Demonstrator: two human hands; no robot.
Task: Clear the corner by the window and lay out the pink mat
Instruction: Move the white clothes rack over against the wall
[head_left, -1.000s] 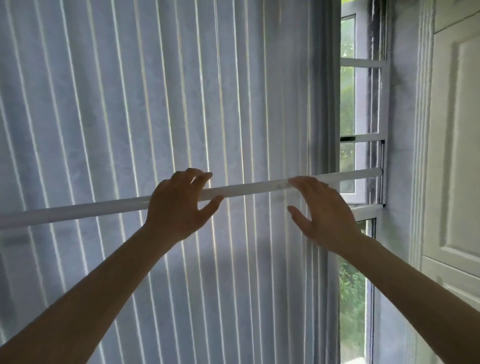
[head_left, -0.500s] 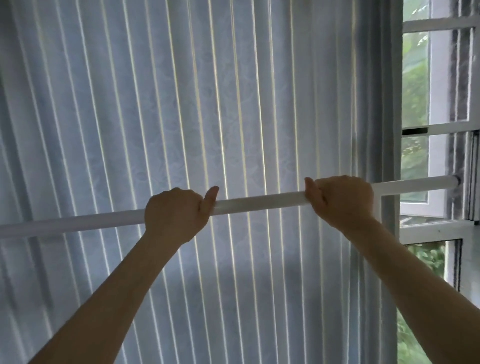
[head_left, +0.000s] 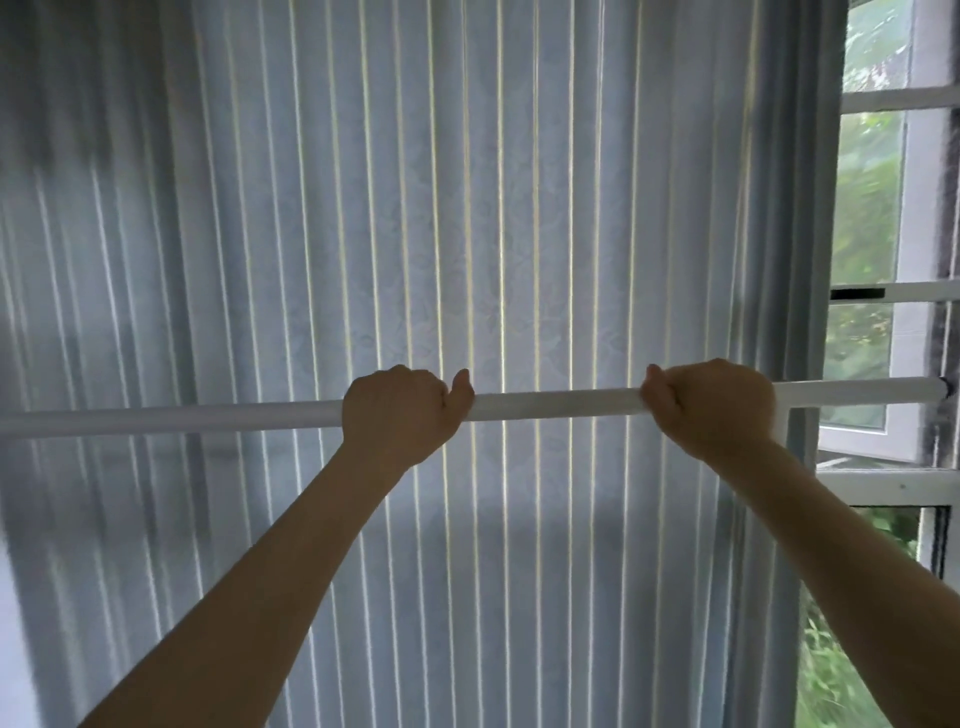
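We see two bare forearms, left hand (head_left: 397, 413) and right hand (head_left: 714, 408); no sleeves, rings, or watch visible.

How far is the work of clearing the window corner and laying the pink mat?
Nothing looks finished yet. In hand: the left hand and the right hand both hold the white pole in a closed grip, across the curtain. Left: taking the pole away and laying the pink mat, which is not in view.
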